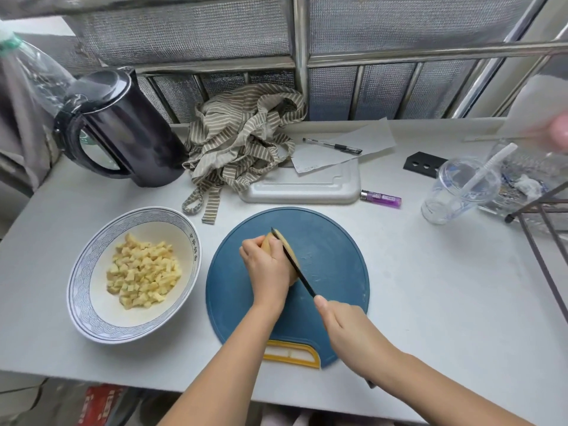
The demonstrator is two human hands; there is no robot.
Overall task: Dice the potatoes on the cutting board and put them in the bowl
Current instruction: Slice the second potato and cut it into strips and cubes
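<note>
On the pale table (430, 287), left hand (267, 269) grips potato (266, 243), right hand (347, 330) grips knife (293, 262) — slicing step; next, press down evenly.

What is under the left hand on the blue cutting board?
A potato, gripped by the left hand; the knife in the right hand cuts into it. The hand covers most of it.

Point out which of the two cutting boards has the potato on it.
The round blue board with the yellow handle, where the left hand holds the potato. The pale rectangular board behind it is partly covered by paper and striped cloth.
</note>
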